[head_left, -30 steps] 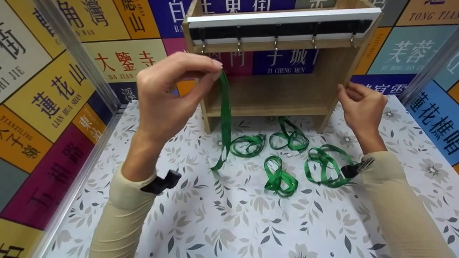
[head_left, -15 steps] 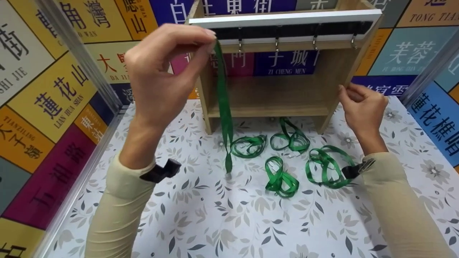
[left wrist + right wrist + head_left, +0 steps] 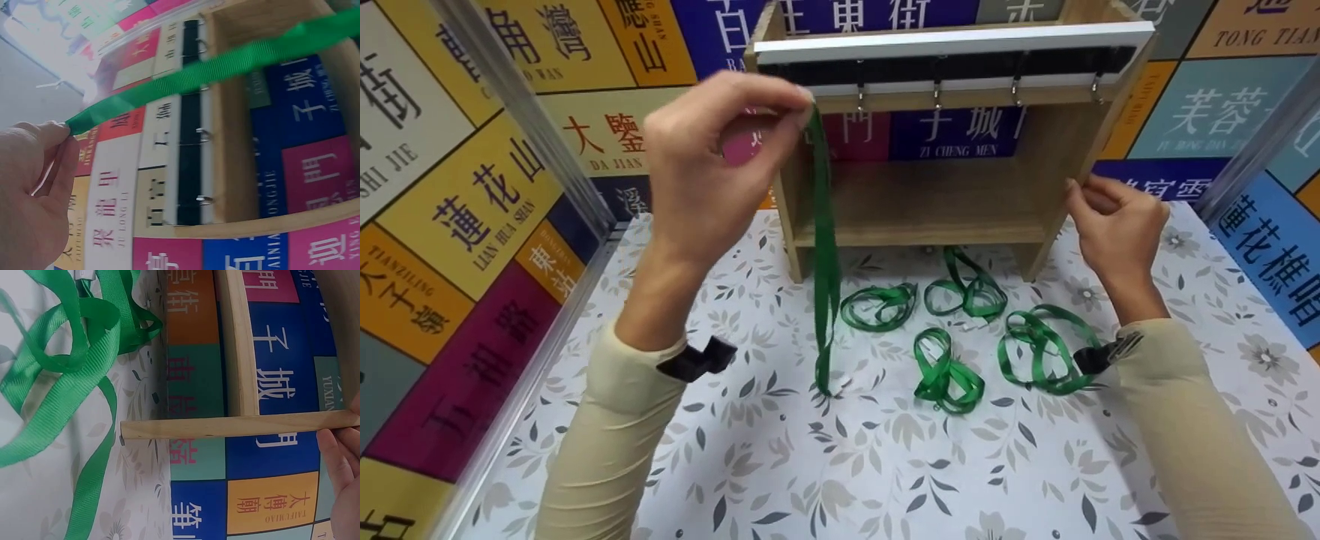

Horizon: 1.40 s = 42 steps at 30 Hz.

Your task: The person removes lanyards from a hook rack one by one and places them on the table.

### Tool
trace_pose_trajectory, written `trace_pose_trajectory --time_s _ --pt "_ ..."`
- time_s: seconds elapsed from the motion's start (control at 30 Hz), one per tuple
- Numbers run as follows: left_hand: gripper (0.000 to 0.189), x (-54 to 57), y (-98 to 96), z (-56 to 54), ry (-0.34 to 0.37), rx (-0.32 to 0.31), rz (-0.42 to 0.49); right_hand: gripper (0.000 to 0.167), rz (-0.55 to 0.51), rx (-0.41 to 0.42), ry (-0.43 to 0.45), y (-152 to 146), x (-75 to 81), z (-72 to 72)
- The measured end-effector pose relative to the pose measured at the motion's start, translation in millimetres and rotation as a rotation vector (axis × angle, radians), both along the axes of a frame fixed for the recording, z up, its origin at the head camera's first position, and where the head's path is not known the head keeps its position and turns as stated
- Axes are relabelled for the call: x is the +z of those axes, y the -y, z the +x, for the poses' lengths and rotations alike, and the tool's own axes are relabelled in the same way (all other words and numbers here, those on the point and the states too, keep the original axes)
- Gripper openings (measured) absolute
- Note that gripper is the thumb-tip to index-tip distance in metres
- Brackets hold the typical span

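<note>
My left hand [image 3: 709, 176] pinches a green lanyard [image 3: 823, 247] between thumb and fingertips, at the left end of a wooden rack [image 3: 922, 199]. The strap hangs straight down with its lower end close to the table. In the left wrist view the lanyard [image 3: 185, 80] stretches away from the fingertips, across the row of hooks [image 3: 203, 135]. The right hand [image 3: 1121, 225] grips the front edge of the rack's right side panel [image 3: 242, 426], thumb on one side. Small metal hooks [image 3: 937, 94] line the rack's front; the leftmost is hidden behind my left hand.
Several looped green lanyards lie on the flowered tabletop [image 3: 780, 465]: one [image 3: 879, 307] and another [image 3: 967, 289] near the rack's foot, one [image 3: 949, 371] in front, and one [image 3: 1046, 349] beside the right wrist. Sign-patterned walls [image 3: 472, 202] stand left, right and behind.
The left hand has risen with its lanyard, then dropped slightly, and now covers the leftmost hook. The lanyard's lower end has swung and hangs straighter. My right hand has stayed on the rack.
</note>
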State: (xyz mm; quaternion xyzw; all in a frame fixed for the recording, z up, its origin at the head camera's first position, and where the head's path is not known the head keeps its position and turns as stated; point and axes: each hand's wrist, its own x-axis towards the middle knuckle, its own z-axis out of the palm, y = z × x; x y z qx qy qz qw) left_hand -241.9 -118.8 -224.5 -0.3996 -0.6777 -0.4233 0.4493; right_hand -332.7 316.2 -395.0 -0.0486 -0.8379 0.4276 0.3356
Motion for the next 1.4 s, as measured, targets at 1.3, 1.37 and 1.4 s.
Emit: trace_pose_trajectory --time_s 1.3,1.37,1.4 --pt "0.017 -135.6 65.8 9.5 0.867 -0.135 -0.424 0.034 -0.020 0.008 -0.061 3 -1.9 0.5" --pt "0.016 -151.7 72.4 0.2 0.914 -0.070 -0.467 0.033 -0.018 0.010 -0.076 2 -2.7 0.5" --pt "0.016 -160.1 75.3 -4.6 0.938 -0.045 -0.484 0.033 -0.020 0.009 -0.071 2 -2.9 0.4"
